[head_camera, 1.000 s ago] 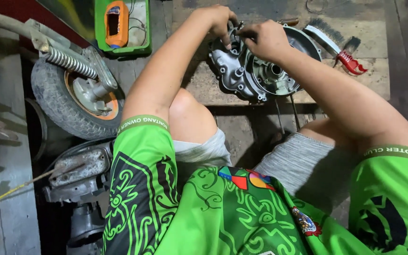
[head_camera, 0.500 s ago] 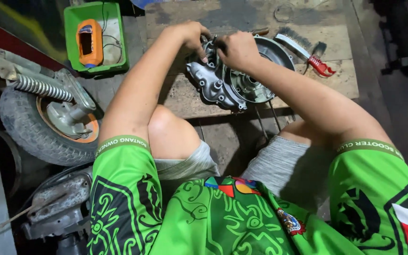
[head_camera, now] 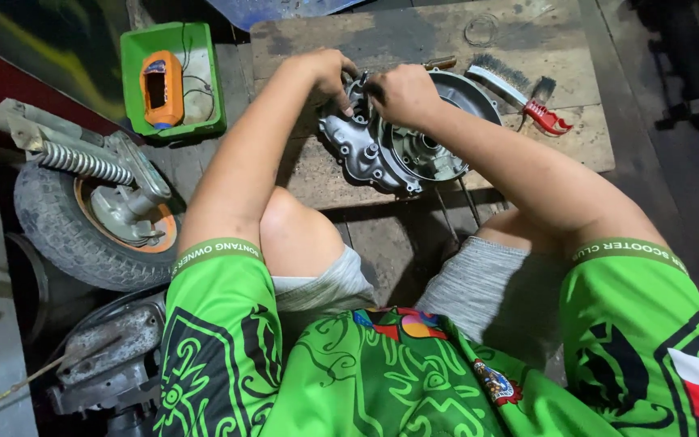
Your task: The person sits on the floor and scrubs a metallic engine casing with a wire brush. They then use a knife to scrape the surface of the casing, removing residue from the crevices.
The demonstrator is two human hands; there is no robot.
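Both hands stay on the engine crankcase cover (head_camera: pixel 382 154) as the view shifts.
Left hand (head_camera: pixel 329 73) grips its upper edge, fingers curled; right hand (head_camera: pixel 402 93) closes on a small tool (head_camera: pixel 438 62).

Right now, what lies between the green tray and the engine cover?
In the head view, the left hand and forearm cross between green tray and engine cover, above bare wooden board.

green tray (head_camera: pixel 135 65) holding orange meter (head_camera: pixel 161 87) | wire brush (head_camera: pixel 519 89) on board | small wheel (head_camera: pixel 95 218) left
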